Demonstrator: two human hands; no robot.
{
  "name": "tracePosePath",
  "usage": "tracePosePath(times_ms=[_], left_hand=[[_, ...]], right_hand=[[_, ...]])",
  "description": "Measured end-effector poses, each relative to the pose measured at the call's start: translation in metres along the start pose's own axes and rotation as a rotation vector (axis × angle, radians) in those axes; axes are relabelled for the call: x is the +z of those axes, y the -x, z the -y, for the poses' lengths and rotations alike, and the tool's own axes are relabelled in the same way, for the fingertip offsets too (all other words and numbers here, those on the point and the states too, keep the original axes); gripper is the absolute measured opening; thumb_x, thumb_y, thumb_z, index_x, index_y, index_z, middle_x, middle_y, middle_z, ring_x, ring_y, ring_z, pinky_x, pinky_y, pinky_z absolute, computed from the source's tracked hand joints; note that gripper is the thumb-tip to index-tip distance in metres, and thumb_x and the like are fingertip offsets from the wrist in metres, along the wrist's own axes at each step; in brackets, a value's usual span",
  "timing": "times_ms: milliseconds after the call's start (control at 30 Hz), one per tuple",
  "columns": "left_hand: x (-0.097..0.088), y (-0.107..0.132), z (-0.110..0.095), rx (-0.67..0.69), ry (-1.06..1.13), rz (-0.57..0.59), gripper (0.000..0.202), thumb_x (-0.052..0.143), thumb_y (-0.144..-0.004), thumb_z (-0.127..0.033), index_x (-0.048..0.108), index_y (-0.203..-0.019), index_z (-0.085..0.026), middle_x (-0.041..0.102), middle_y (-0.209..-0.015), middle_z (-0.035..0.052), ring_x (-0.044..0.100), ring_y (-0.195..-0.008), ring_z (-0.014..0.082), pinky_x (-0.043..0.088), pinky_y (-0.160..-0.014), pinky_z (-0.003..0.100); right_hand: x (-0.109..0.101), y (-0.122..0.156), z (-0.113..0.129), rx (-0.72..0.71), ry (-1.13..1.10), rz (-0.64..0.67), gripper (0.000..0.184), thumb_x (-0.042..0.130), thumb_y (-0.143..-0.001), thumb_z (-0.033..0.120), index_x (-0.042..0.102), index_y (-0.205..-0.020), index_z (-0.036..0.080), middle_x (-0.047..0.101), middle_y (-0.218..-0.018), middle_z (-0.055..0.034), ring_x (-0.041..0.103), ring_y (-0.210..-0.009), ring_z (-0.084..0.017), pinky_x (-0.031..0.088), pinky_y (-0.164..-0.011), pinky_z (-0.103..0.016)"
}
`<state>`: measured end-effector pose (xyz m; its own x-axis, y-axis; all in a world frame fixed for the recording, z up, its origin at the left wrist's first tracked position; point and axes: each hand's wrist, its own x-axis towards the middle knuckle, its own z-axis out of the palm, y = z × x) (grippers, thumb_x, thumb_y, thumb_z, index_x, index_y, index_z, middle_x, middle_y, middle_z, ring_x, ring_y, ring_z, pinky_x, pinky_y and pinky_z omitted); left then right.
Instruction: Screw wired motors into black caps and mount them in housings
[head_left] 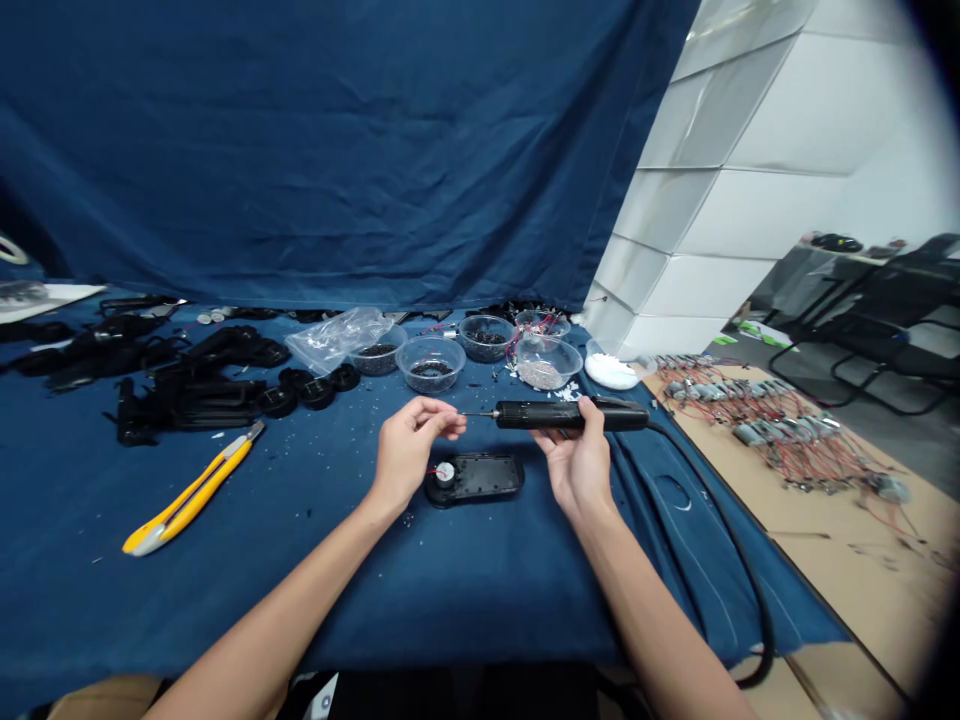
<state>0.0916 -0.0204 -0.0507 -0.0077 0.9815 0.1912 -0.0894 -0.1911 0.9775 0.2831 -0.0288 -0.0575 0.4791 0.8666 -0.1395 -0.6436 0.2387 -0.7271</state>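
Note:
My right hand (577, 465) is closed around a black corded electric screwdriver (551, 414), held level with its bit pointing left. At the bit's tip, the fingers of my left hand (412, 440) are pinched together. Whether a small part such as a screw sits between them is too small to make out. Below and between my hands lies a black plastic housing (486, 478) on the blue cloth. A round silvery motor (445, 474) with red wires sits at its left end.
Clear plastic bowls of small parts (431, 365) stand behind my hands. A yellow utility knife (196, 488) lies left, near black plastic parts (202, 385). Several wired motors (787, 430) cover cardboard at right. The screwdriver's cord (739, 560) loops down the right side.

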Motion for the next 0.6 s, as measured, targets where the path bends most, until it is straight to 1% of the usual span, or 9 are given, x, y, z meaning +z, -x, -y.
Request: tracePosePath(times_ms=[133, 367, 500, 600], left_hand=[[0.0032, 0.0029, 0.0007, -0.001, 0.040, 0.032, 0.017, 0.069, -0.078, -0.034, 0.064, -0.079, -0.017, 0.073, -0.077, 0.0058, 0.070, -0.073, 0.0200, 0.057, -0.071, 0.033], [0.0035, 0.0029, 0.0033, -0.010, 0.063, 0.038, 0.018, 0.071, -0.076, -0.034, 0.065, -0.079, -0.017, 0.072, -0.076, 0.0054, 0.070, -0.072, 0.0189, 0.056, -0.072, 0.033], [0.0040, 0.0027, 0.0056, -0.028, 0.044, 0.028, 0.019, 0.069, -0.077, -0.036, 0.064, -0.077, -0.018, 0.072, -0.075, 0.0050, 0.069, -0.069, 0.0180, 0.055, -0.071, 0.033], [0.0036, 0.0031, 0.0073, 0.002, 0.007, 0.017, 0.018, 0.065, -0.080, -0.036, 0.063, -0.075, -0.019, 0.071, -0.073, 0.0036, 0.067, -0.067, 0.0164, 0.054, -0.069, 0.031]], right_hand=[[0.0008, 0.0019, -0.0013, 0.012, 0.003, 0.002, 0.033, 0.067, -0.073, 0.044, 0.051, -0.086, 0.018, 0.063, -0.075, 0.0007, 0.064, -0.075, -0.017, 0.055, -0.075, -0.042], [0.0013, 0.0038, -0.0028, 0.030, 0.006, 0.012, 0.032, 0.068, -0.074, 0.043, 0.050, -0.085, 0.018, 0.063, -0.074, 0.0014, 0.064, -0.073, -0.016, 0.055, -0.075, -0.040], [0.0008, 0.0033, -0.0040, 0.040, 0.010, 0.010, 0.032, 0.068, -0.073, 0.043, 0.049, -0.084, 0.019, 0.063, -0.073, 0.0013, 0.064, -0.072, -0.016, 0.055, -0.076, -0.040], [0.0006, 0.0031, -0.0049, 0.053, 0.016, 0.009, 0.032, 0.068, -0.073, 0.043, 0.050, -0.085, 0.019, 0.064, -0.074, 0.0009, 0.065, -0.074, -0.017, 0.055, -0.075, -0.040]])
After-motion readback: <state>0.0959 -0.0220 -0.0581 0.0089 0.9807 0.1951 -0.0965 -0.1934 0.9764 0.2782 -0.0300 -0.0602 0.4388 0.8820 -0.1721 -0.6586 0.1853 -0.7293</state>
